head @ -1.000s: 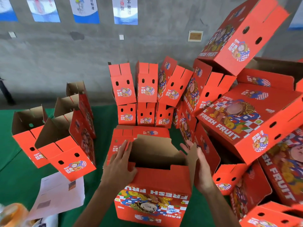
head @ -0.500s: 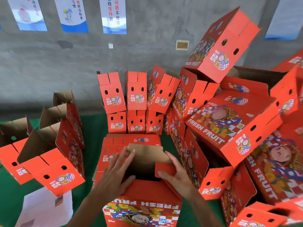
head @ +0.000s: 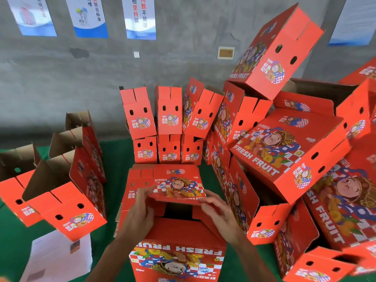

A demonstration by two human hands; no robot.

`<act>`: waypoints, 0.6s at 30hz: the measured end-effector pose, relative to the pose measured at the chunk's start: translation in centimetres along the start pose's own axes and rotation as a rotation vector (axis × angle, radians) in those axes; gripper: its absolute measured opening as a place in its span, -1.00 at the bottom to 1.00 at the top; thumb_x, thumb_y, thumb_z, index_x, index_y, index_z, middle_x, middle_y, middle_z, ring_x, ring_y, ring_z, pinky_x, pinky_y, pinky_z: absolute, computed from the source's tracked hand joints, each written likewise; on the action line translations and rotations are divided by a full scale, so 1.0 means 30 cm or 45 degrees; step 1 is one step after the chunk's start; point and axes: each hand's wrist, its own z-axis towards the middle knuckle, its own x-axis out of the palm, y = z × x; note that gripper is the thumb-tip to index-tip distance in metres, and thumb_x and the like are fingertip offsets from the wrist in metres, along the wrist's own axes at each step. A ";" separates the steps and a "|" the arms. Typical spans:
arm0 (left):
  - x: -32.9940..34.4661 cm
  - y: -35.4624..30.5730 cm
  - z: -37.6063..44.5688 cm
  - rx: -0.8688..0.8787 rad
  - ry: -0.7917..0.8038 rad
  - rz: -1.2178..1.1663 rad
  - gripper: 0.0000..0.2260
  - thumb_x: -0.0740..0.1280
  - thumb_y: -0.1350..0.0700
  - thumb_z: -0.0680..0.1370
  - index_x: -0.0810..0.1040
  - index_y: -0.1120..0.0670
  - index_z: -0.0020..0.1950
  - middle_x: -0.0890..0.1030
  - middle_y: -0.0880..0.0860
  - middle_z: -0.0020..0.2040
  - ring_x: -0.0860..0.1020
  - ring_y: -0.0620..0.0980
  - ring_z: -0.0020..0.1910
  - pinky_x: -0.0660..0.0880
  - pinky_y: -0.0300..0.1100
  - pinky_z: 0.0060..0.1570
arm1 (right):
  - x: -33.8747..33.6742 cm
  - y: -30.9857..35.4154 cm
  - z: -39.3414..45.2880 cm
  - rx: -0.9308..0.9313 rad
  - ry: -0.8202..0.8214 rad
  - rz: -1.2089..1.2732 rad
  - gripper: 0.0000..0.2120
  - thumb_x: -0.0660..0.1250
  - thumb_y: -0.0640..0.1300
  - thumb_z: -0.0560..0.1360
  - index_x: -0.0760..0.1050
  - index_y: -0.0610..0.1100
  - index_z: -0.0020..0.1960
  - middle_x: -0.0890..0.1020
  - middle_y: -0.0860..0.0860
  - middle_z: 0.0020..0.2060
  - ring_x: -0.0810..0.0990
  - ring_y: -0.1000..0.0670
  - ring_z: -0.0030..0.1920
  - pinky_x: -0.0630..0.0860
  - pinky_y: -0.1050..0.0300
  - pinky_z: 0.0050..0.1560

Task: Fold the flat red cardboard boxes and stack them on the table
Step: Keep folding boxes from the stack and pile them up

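While both hands, left [head: 140, 212] and right [head: 221, 212], pinch the box's [head: 177, 253] flap [head: 179, 190], folded boxes [head: 284, 151] crowd the green table [head: 114, 157] below a grey wall [head: 61, 78] with posters [head: 140, 17].

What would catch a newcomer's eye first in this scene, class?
First, the tumbled heap of folded red cardboard fruit boxes filling the right side. Next, at bottom centre, the left hand and right hand folding the printed far flap over the open red box. Behind stands a row of upright red boxes against the grey wall.
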 end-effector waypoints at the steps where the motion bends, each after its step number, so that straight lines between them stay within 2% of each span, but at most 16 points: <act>1: -0.005 -0.002 -0.003 -0.034 0.008 -0.097 -0.52 0.17 0.25 0.62 0.31 -0.21 0.43 0.51 -0.21 0.40 0.46 -0.27 0.39 0.40 -0.06 0.44 | 0.000 -0.003 0.000 0.032 0.018 -0.015 -0.59 0.35 0.37 0.54 0.70 0.10 0.14 0.41 0.25 0.48 0.31 0.04 0.54 0.28 -0.20 0.54; 3: -0.014 -0.011 -0.007 -0.143 0.063 -0.072 -0.67 0.11 -0.13 0.63 0.39 -0.28 0.39 0.47 -0.23 0.45 0.39 -0.15 0.47 0.35 0.06 0.49 | -0.003 -0.009 -0.001 0.068 0.065 -0.119 -0.48 0.34 0.49 0.45 0.66 0.14 0.18 0.36 0.30 0.49 0.27 0.09 0.54 0.32 -0.16 0.52; 5: -0.011 -0.011 -0.005 -0.165 0.183 0.277 -0.54 0.10 -0.46 0.55 0.35 -0.37 0.40 0.26 -0.32 0.53 0.15 -0.13 0.62 0.22 0.05 0.55 | -0.014 -0.007 -0.005 0.137 0.148 -0.292 -0.39 0.44 0.51 0.33 0.52 0.29 0.30 0.34 0.29 0.45 0.30 0.13 0.48 0.42 -0.06 0.45; 6: -0.003 -0.010 -0.003 -0.147 0.259 0.481 -0.43 0.12 -0.54 0.50 0.30 -0.38 0.46 0.17 -0.34 0.55 0.03 -0.15 0.64 0.18 0.06 0.55 | -0.019 0.002 -0.003 0.197 0.187 -0.358 -0.30 0.47 0.53 0.28 0.43 0.35 0.35 0.35 0.26 0.40 0.34 0.13 0.43 0.47 0.02 0.38; 7: 0.007 -0.013 0.003 -0.141 0.325 0.632 -0.36 0.14 -0.55 0.48 0.24 -0.38 0.52 0.13 -0.34 0.58 -0.04 -0.14 0.65 0.16 0.11 0.55 | -0.021 0.013 0.000 0.254 0.205 -0.408 -0.23 0.48 0.55 0.25 0.36 0.38 0.39 0.36 0.24 0.35 0.37 0.14 0.37 0.48 0.08 0.32; 9: 0.021 -0.018 0.015 -0.159 0.363 0.725 -0.33 0.19 -0.53 0.48 0.17 -0.40 0.56 0.09 -0.29 0.63 -0.08 -0.11 0.66 0.21 0.20 0.55 | -0.023 0.033 0.013 0.277 0.210 -0.513 -0.16 0.47 0.54 0.23 0.30 0.34 0.42 0.37 0.25 0.27 0.36 0.14 0.33 0.43 0.12 0.28; 12: 0.030 -0.024 0.025 -0.197 0.355 0.778 -0.24 0.28 -0.50 0.46 0.11 -0.38 0.60 0.14 -0.23 0.60 0.00 -0.08 0.63 0.36 0.21 0.46 | -0.008 0.048 0.028 0.234 0.209 -0.724 -0.20 0.48 0.47 0.29 0.29 0.28 0.42 0.38 0.28 0.22 0.33 0.11 0.32 0.42 0.03 0.32; 15: 0.056 -0.041 0.040 -0.275 0.315 0.868 -0.13 0.35 -0.50 0.40 0.06 -0.34 0.62 0.19 -0.13 0.55 0.07 -0.01 0.60 0.43 0.23 0.38 | 0.024 0.059 0.029 0.231 0.128 -0.980 -0.20 0.48 0.43 0.33 0.26 0.21 0.44 0.39 0.19 0.24 0.36 0.06 0.31 0.43 -0.04 0.32; 18: 0.064 -0.047 0.044 -0.299 0.261 0.869 -0.15 0.27 -0.57 0.39 0.11 -0.34 0.60 0.23 -0.13 0.52 0.10 -0.02 0.58 0.41 0.25 0.34 | 0.026 0.059 0.029 0.269 0.122 -0.982 -0.24 0.44 0.47 0.34 0.30 0.17 0.40 0.41 0.15 0.22 0.38 0.06 0.27 0.44 -0.02 0.29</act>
